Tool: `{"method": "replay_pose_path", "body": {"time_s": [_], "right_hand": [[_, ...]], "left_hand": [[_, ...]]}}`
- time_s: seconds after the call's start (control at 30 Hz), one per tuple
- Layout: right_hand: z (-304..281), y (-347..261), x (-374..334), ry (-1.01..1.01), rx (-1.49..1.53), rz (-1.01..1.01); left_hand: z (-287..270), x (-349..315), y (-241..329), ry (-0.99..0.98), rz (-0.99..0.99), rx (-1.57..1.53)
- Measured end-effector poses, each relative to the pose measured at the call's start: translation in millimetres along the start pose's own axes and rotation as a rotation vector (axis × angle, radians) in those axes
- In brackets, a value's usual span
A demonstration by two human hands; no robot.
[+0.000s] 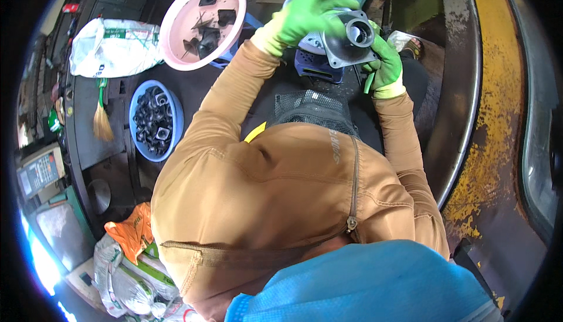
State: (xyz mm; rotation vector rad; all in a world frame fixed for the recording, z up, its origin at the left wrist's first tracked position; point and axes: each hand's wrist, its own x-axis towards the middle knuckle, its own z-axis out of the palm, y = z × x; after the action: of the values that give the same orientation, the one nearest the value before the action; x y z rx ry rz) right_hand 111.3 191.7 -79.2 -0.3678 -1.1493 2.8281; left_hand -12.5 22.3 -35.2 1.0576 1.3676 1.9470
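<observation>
My right hand (387,67), in a green glove, grips a dark grey flanged pipe fitting (337,49) by its right side. The fitting has a square plate with corner holes and a round, hollow neck facing up. From under the same hand sticks a narrow green piece (368,83), its kind unclear. My left hand (314,14), also gloved in green, is spread over the fitting's upper left edge. Its fingers are apart and smeared by motion; whether they touch the fitting I cannot tell. Behind the fitting stands a pale basin (311,43) on a blue plastic stool (319,69).
To the left, a pink basin (170,26) holds several black parts, and a blue basin (180,117) is heaped with more. A white sack (114,46) and a hand broom (102,120) lie beyond. A worn yellow machine frame (489,117) stands close on the right.
</observation>
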Motion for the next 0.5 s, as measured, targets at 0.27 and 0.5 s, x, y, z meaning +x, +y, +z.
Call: {"method": "replay_pose_path", "body": {"time_s": [0.27, 0.5], "right_hand": [[8.7, 9.8, 10.4, 0.142, -0.479, -0.245], [-17.8, -15.1, 6.1, 0.158, -0.64, -0.32]], "left_hand": [[36.1, -26.9, -21.7, 0.208, -0.378, -0.773], [15.7, -37.5, -11.5, 0.095, -0.416, -1.024]]}}
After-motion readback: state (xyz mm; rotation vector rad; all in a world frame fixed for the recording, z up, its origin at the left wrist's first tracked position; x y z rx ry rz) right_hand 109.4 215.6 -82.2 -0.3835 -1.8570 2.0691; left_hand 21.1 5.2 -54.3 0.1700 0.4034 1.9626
